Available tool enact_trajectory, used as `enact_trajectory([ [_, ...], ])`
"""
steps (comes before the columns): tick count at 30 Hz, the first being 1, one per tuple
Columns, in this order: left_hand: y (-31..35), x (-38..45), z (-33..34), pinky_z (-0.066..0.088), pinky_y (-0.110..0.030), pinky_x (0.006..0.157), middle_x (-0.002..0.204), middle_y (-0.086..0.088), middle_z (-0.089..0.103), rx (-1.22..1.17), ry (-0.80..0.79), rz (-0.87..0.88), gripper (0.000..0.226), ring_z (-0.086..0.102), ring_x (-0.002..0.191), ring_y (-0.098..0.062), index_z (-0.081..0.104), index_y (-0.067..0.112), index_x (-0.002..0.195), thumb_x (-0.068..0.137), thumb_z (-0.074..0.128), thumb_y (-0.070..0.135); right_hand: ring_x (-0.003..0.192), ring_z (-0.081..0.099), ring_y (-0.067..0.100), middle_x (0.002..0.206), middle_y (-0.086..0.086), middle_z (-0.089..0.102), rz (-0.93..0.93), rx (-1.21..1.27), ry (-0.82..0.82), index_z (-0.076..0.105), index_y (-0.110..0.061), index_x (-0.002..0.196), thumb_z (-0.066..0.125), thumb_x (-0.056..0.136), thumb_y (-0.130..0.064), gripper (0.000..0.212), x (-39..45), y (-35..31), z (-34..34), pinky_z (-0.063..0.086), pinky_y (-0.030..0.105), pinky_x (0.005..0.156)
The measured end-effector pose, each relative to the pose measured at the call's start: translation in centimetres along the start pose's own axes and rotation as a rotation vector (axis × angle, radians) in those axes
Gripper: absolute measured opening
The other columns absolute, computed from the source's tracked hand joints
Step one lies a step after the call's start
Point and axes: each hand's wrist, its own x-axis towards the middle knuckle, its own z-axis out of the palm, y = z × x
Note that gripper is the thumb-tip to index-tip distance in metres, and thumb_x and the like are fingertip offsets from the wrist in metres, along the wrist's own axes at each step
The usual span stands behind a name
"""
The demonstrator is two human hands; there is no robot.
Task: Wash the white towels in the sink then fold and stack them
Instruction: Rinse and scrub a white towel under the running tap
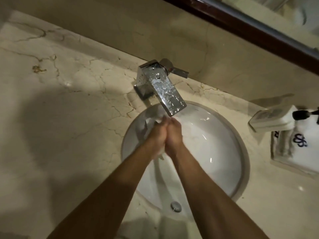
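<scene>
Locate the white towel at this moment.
In the head view, the white towel is bunched between the left hand and right hand, over the sink, below the faucet.

Most of the white towel (151,122) is hiding between the left hand (158,133) and right hand (174,133), pressed together just under the tap (164,87). Right of the tap, a folded towel (296,149) and a dark-tipped object (305,114) are running off the edge, blurring.

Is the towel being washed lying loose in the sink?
No, both the left hand and right hand squeeze the white towel under the faucet.
</scene>
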Motion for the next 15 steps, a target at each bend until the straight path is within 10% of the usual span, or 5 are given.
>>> enact_trajectory([
  [4, 1.0, 1.8, -0.9, 0.051, -0.040, 0.099, 0.126, -0.018, 0.065, -0.028, 0.138, 0.058, 0.055, 0.064, 0.113, -0.032, 0.065, 0.006, 0.121, 0.098, 0.043, 0.050, 0.107, 0.067, 0.017, 0.113, 0.005, 0.071, -0.079, 0.002, -0.067, 0.064, -0.014, 0.117, 0.042, 0.099, -0.036, 0.036, -2.4, 2.0, 0.9, 0.053, 0.029, 0.093],
  [10, -1.0, -1.5, -0.6, 0.047, -0.031, 0.097, 0.121, -0.008, 0.061, 0.083, -0.048, 0.080, 0.045, 0.058, 0.117, -0.023, 0.059, 0.009, 0.125, 0.103, 0.042, 0.044, 0.072, 0.065, 0.014, 0.081, 0.007, 0.062, -0.004, 0.077, -0.067, 0.059, -0.004, 0.103, 0.038, 0.105, -0.004, 0.021, 0.2, -0.1, 0.1, 0.050, 0.015, 0.061],
  [15, -0.6, 0.7, -1.7, 0.051, -0.031, 0.094, 0.112, -0.007, 0.071, -0.040, 0.131, 0.100, 0.047, 0.066, 0.107, -0.026, 0.069, 0.018, 0.104, 0.085, 0.053, 0.058, 0.113, 0.062, 0.022, 0.115, 0.004, 0.068, -0.138, -0.054, -0.042, 0.064, -0.018, 0.111, 0.043, 0.103, -0.029, 0.024, -2.5, 2.5, 1.2, 0.048, 0.037, 0.103],
])
